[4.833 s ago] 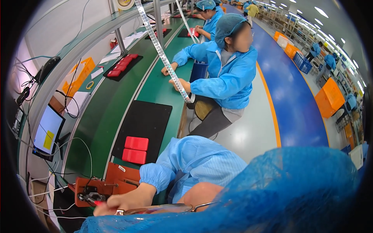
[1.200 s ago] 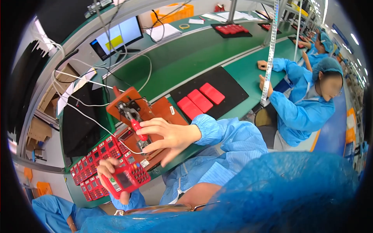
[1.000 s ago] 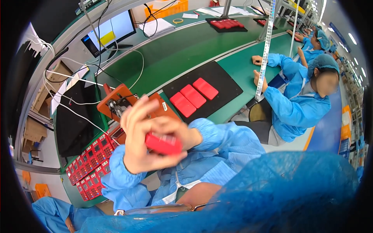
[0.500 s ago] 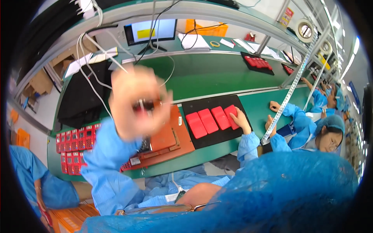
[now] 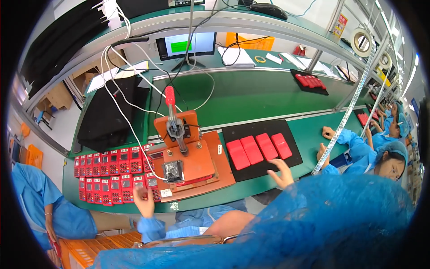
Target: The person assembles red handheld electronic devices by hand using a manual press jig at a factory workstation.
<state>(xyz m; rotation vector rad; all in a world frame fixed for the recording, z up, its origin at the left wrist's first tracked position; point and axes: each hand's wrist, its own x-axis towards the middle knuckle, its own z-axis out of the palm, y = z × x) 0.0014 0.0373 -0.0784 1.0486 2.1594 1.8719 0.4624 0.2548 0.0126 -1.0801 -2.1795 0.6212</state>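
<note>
My left hand (image 5: 144, 202) is low beside the near row of red handheld keypad terminals (image 5: 115, 190), fingers apart; whether a fingertip touches one I cannot tell. Next to it stands an orange-brown clamping fixture (image 5: 226, 172) with a toggle clamp (image 5: 176, 127), its red handle (image 5: 169, 95) pointing up. A small dark circuit module (image 5: 172, 171) and a cable end sit on the fixture's front. On the right, my right hand (image 5: 282, 175) is open and holds nothing, just off the near edge of a black mat (image 5: 290, 132). Several red cases (image 5: 252, 151) lie face down on that mat.
A monitor (image 5: 187, 45) showing a green block stands behind the green bench. White cables (image 5: 117, 107) hang over a black sheet (image 5: 109, 116) at the left. Co-workers in blue sit at right, one person (image 5: 354, 148) nearest; another person (image 5: 49, 197) is at left.
My left hand has come down from in front of the fixture to beside the terminals. My right hand has let go of the rightmost red case and drawn back. The screen's block turned from yellow to green.
</note>
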